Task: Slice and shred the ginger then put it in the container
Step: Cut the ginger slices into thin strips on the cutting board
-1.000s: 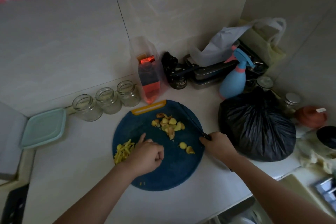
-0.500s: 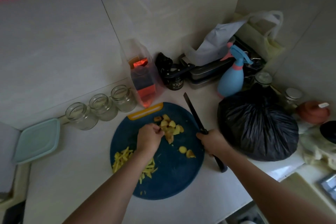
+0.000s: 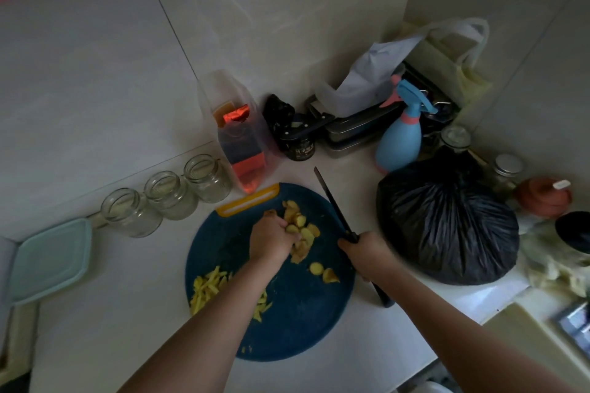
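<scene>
A round dark-blue cutting board (image 3: 297, 322) lies on the white counter. Ginger slices (image 3: 303, 223) sit in a heap near the board's far side, with two loose slices (image 3: 322, 272) nearer me. My left hand (image 3: 271, 239) has its fingers curled into that heap, gripping some slices. A pile of shredded ginger strips (image 3: 209, 289) lies on the board's left, partly hidden by my left forearm. My right hand (image 3: 367, 254) grips the handle of a black knife (image 3: 332, 201), whose blade points away from me over the board's right edge.
Three empty glass jars (image 3: 169, 193) stand along the wall to the left, beside a pale green lidded container (image 3: 48, 262). A full black plastic bag (image 3: 447, 226) sits right of the knife. A blue spray bottle (image 3: 400, 137), a clear bag and tins crowd the back corner.
My left hand left the shredded strips and moved up-right into the heap of slices, closing on them. My right hand lifted the knife so its blade now points past the board's edge.
</scene>
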